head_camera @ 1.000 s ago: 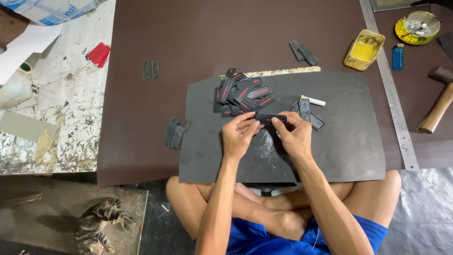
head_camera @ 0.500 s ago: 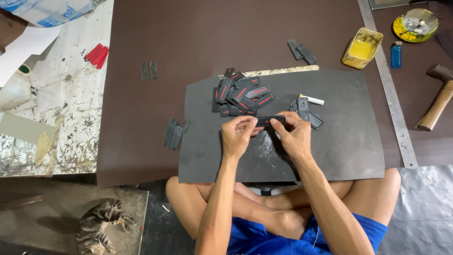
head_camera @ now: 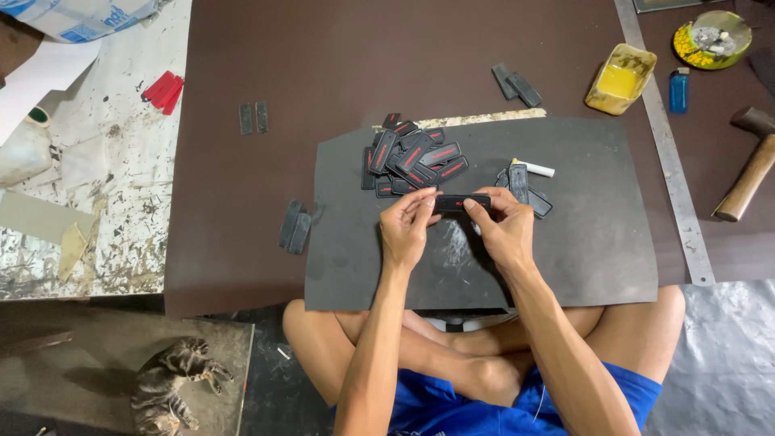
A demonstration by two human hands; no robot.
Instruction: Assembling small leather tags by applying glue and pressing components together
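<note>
**Both hands on one black tag, centre frame**

Left hand point(head_camera: 408, 230) and right hand point(head_camera: 504, 230) hold a single black rubber tag point(head_camera: 462, 203) between them, just above the dark grey mat point(head_camera: 581, 242). Fingers of both hands are closed on it: left pinches the left end, right pinches the right end. Tag is level, long side across the frame, red marking facing up.

Just above the hands: a pile of matching tags point(head_camera: 413, 155) on the mat's upper edge. Right of the held tag: a few loose tags point(head_camera: 521, 184) and a white stub point(head_camera: 534, 168), near the right hand, not touching it.

Off the mat on the brown worktop point(head_camera: 339, 64): two dark pieces point(head_camera: 294, 226) at left, a yellow tub point(head_camera: 620, 78), blue lighter point(head_camera: 679, 90), steel ruler point(head_camera: 670, 153) and hammer point(head_camera: 751, 165) at right.

Cat point(head_camera: 173, 383) lies on the floor, lower left.
</note>
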